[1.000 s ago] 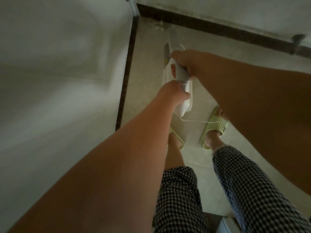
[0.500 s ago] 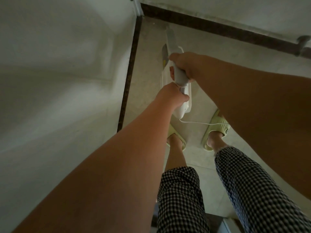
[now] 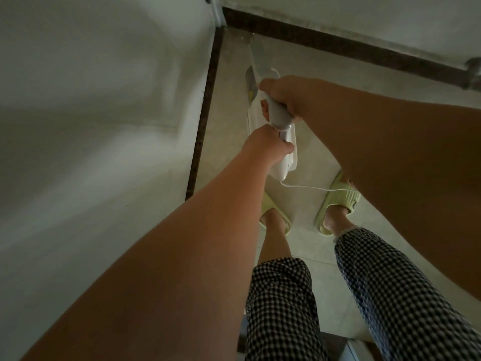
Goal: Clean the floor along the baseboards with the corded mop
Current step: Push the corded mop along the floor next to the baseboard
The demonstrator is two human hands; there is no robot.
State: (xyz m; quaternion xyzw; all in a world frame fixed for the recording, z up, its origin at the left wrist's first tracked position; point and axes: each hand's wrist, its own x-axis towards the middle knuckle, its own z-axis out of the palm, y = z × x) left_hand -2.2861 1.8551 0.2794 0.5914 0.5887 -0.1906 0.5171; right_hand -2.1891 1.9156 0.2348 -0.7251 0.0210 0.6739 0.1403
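Observation:
I look straight down at a white corded mop (image 3: pixel 285 162) held upright in front of me. My right hand (image 3: pixel 282 96) grips its grey handle near the top. My left hand (image 3: pixel 265 145) is closed around the handle just below. The mop's shaft (image 3: pixel 256 57) runs down toward the room corner, where the dark baseboards (image 3: pixel 205 110) meet; the mop head itself is hidden. A thin white cord (image 3: pixel 312 188) leaves the handle's end and trails right across the pale tiled floor (image 3: pixel 229 105).
A white wall (image 3: pixel 104 100) stands close on my left, a second wall with a dark baseboard (image 3: pixel 338 46) across the top. My feet in pale green slippers (image 3: pixel 338 201) stand just behind the mop. A grey fitting (image 3: pixel 473 71) sits on the far baseboard at right.
The mop's shaft has pushed further toward the corner, and both hands have shifted slightly with it. My feet stay put.

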